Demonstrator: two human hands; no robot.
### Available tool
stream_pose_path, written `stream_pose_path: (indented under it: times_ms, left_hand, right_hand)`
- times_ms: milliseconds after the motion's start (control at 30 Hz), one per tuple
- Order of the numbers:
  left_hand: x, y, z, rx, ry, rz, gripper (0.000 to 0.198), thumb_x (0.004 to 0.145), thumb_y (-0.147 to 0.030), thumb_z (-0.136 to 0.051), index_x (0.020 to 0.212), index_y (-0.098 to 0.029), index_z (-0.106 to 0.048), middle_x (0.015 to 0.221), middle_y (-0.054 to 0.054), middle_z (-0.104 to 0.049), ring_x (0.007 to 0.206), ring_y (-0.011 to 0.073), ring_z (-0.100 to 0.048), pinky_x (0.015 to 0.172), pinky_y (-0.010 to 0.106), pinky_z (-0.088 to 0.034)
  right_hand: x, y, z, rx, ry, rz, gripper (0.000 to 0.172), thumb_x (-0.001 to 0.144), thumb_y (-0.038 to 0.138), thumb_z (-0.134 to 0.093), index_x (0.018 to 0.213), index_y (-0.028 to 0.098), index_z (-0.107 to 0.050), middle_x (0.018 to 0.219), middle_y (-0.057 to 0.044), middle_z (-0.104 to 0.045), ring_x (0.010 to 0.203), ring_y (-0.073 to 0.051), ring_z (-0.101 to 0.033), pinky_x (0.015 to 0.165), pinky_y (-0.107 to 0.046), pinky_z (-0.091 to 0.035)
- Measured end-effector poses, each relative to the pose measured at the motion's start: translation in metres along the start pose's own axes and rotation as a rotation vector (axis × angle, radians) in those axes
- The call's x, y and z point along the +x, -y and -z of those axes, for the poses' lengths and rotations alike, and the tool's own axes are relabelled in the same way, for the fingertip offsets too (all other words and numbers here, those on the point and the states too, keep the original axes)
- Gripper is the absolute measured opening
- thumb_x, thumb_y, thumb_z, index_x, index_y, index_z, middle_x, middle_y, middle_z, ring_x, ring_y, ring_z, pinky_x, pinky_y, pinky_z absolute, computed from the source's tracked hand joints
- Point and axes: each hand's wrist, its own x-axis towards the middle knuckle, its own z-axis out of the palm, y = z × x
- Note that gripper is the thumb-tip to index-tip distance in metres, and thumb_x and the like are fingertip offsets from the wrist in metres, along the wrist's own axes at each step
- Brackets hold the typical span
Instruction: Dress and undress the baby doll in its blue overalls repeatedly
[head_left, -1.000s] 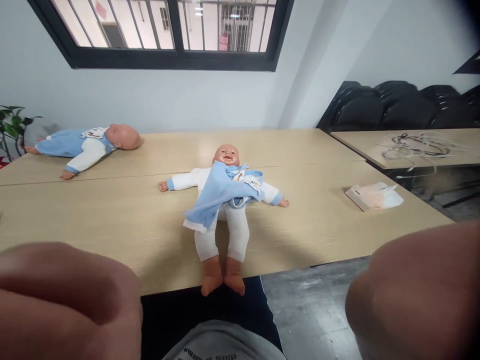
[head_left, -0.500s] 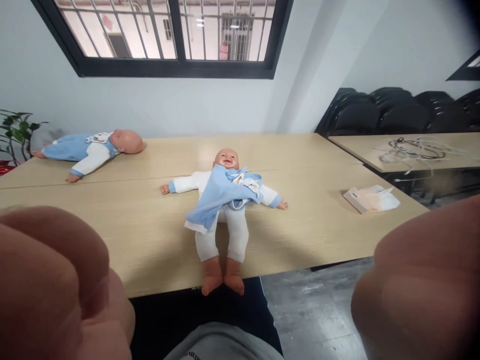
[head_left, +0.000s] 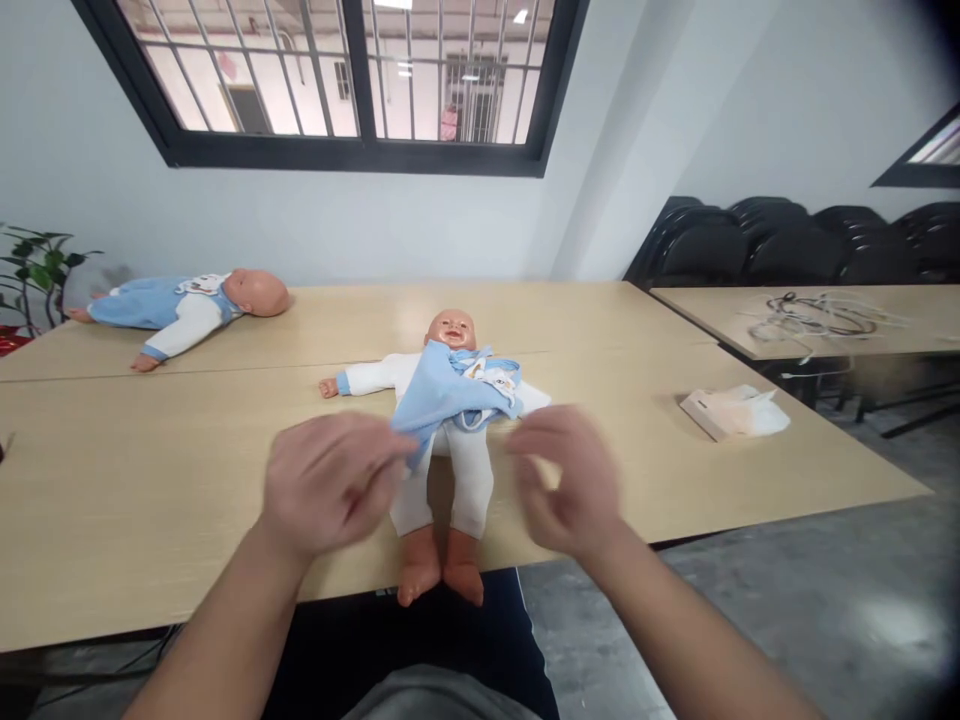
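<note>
A baby doll point(head_left: 474, 480) lies on its back on the table, its feet past the near edge. White clothing covers its arms and legs. Across its chest lies a bunched light blue garment point(head_left: 437, 393) with a printed animal patch. My left hand point(head_left: 337, 480), blurred, is over the doll's leg side with loosely bent fingers, overlapping the garment's lower corner in view; contact cannot be made out. On the other side my right hand point(head_left: 568, 478) hovers with curved fingers, a gap showing between thumb and forefinger. It covers the doll's hand on that side.
A second doll point(head_left: 176, 305) in blue and white lies at the back left, near a plant point(head_left: 41, 265). A tissue box point(head_left: 709, 415) sits on the right of the table point(head_left: 150, 480). Tangled cables point(head_left: 817, 315) lie on another table, before stacked black chairs point(head_left: 705, 245).
Both hands have moved from close to the camera forward and inward, down to either side of the doll. The view has tilted slightly upward. The doll and garment look the same.
</note>
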Motion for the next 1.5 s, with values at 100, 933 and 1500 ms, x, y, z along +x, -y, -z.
stream_pose_path:
  times_ms: [100,933,1500]
  left_hand:
    - [0.01,0.021,-0.025,0.055,0.186,-0.026,0.046,0.093,-0.048,-0.065,0.135,-0.028,-0.063,0.128,0.008,-0.07,0.117,0.029,-0.066,0.106,0.047,-0.052]
    - [-0.037,0.034,-0.057,-0.778,0.182,0.81,0.039,0.089,-0.055,-0.068,0.104,-0.019,-0.071,0.096,0.003,-0.072,0.088,0.019,-0.063,0.077,0.027,-0.049]
    - [0.106,0.006,-0.003,-0.575,-0.293,0.194,0.026,0.093,-0.045,-0.068,0.106,-0.022,-0.066,0.1,0.003,-0.067,0.086,0.0149,-0.061,0.075,0.025,-0.05]
  right_hand:
    - [-0.018,-0.033,-0.054,-0.16,0.304,-0.016,0.038,0.095,0.022,-0.062,0.133,0.023,-0.06,0.128,-0.013,-0.068,0.111,-0.03,-0.066,0.091,-0.048,-0.058]
    - [-0.022,-0.101,-0.008,0.492,0.221,-0.729,0.059,0.084,0.059,-0.072,0.134,0.029,-0.063,0.119,-0.007,-0.065,0.104,-0.025,-0.065,0.089,-0.038,-0.055]
    - [0.112,-0.087,0.054,-0.218,-0.29,0.02,0.029,0.093,0.023,-0.059,0.121,0.026,-0.064,0.123,-0.011,-0.068,0.123,-0.031,-0.063,0.105,-0.053,-0.05]
